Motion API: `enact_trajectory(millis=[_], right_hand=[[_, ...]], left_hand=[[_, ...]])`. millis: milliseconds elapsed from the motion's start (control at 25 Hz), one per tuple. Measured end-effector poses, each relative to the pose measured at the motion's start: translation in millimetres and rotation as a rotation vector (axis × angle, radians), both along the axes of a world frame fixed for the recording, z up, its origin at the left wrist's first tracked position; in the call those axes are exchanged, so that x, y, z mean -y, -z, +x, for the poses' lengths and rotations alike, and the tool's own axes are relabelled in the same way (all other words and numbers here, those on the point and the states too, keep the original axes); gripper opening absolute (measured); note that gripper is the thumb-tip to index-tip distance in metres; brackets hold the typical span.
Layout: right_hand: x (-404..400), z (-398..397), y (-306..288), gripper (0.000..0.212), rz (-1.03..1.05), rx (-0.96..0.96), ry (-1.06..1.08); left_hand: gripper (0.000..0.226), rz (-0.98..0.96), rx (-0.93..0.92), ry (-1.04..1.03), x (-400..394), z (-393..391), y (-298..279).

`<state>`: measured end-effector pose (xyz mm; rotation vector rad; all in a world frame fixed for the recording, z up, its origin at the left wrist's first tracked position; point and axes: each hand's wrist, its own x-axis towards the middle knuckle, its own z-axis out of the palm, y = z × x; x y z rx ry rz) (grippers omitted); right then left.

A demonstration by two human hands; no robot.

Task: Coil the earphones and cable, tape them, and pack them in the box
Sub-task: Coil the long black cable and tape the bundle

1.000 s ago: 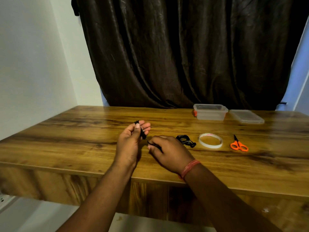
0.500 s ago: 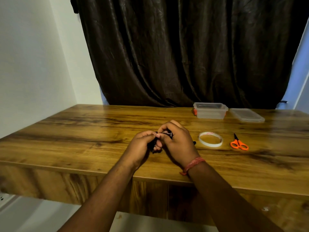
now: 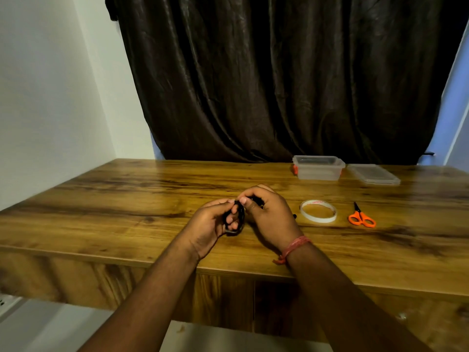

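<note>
1. The step in hand is, in my judgement, the coiling: the left hand (image 3: 206,224) holds a black cable (image 3: 239,215) looped around its fingers, above the near middle of the bench (image 3: 101,212).
2. The right hand (image 3: 269,212) pinches the same cable at the top of the loop, thumb and forefinger closed on it, touching the left fingertips.
3. To do this well, the left grip should stay firm but not tight, so that the loops keep one size and do not slip off the fingers.
4. The right hand should lay each turn beside the last one, not across it; crossed turns probably spring open before taping.
5. The tape roll (image 3: 318,210) lies just to the right of the hands, the orange scissors (image 3: 361,218) further right; both are near enough for the next step.
6. The open box (image 3: 318,168) and its lid (image 3: 373,174) stand at the far right of the bench; nothing shows inside the box.
7. Compared with one second ago, the hands are now joined; then they were apart, with a second black bundle visible on the bench between the right hand and the tape.
8. That bundle is now almost hidden behind the right hand.
</note>
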<state>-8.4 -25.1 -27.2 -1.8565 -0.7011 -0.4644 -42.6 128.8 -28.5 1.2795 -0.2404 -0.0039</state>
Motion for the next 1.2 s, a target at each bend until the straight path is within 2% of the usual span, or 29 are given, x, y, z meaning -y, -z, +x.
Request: enact_trajectory(millis=[480, 600, 720, 920, 1200], right_hand=[[-1, 5, 6, 0.011, 0.102, -0.174, -0.004], [4, 6, 3, 0.014, 0.124, -0.136, 0.04], [7, 3, 0, 0.019, 0.155, -0.148, -0.023], [3, -2, 2, 0.028, 0.077, -0.22, -0.229], [5, -8, -1, 0.024, -0.035, -0.185, -0.207]], left_hand=[[0.03, -0.034, -0.073, -0.031, -1, 4, 0], [0.03, -0.037, -0.084, -0.029, -1, 3, 0], [0.03, -0.041, -0.086, -0.028, -1, 3, 0], [0.028, -0.057, -0.081, -0.018, -2, 4, -1], [0.018, -0.098, -0.115, 0.021, -4, 4, 0]])
